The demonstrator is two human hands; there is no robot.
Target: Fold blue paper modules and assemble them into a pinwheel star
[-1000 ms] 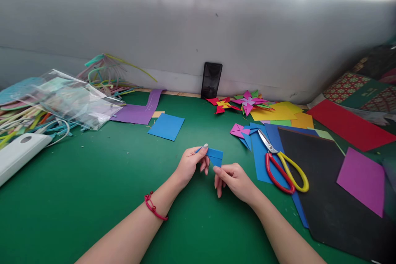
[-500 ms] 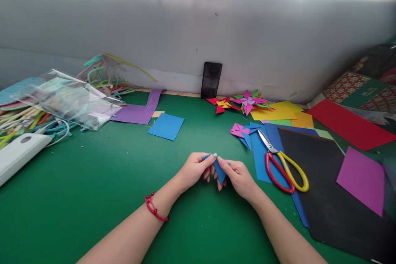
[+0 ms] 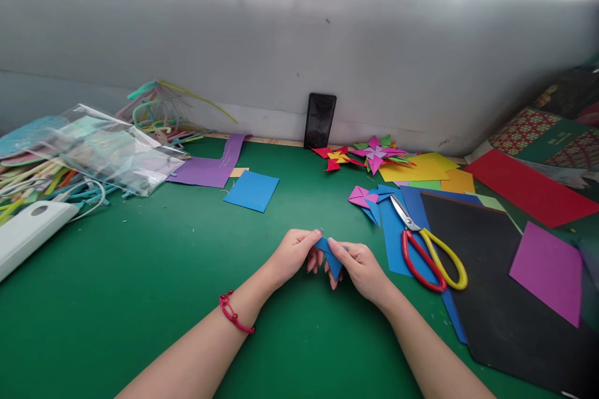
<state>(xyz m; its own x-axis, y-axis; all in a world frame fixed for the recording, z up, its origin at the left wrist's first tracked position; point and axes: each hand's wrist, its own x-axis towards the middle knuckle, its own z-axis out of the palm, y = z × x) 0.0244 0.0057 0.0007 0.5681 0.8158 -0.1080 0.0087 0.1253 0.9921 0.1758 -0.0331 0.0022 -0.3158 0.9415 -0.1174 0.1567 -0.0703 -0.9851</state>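
Between my two hands is a small folded piece of blue paper (image 3: 332,258), its pointed end hanging down over the table. My left hand (image 3: 296,254) pinches its upper left part between thumb and fingers. On the other side my right hand (image 3: 359,265) grips it, thumb on top and fingers curled behind. Part of the paper is hidden by my fingers. Just beyond my right hand lies a pink and blue folded paper piece (image 3: 365,201). A flat blue paper square (image 3: 253,191) rests farther off to the left.
Scissors (image 3: 423,249) with red and yellow handles lie at right on blue sheets and a black board (image 3: 496,299). Folded paper flowers (image 3: 374,153) and a phone (image 3: 320,121) are at the back. Pipe cleaners, a clear bag (image 3: 126,149) and a white device (image 3: 35,234) occupy the left.
My left thumb has shifted slightly up and left, away from the right thumb, so more of the blue paper shows between them. Everything else stays in place.
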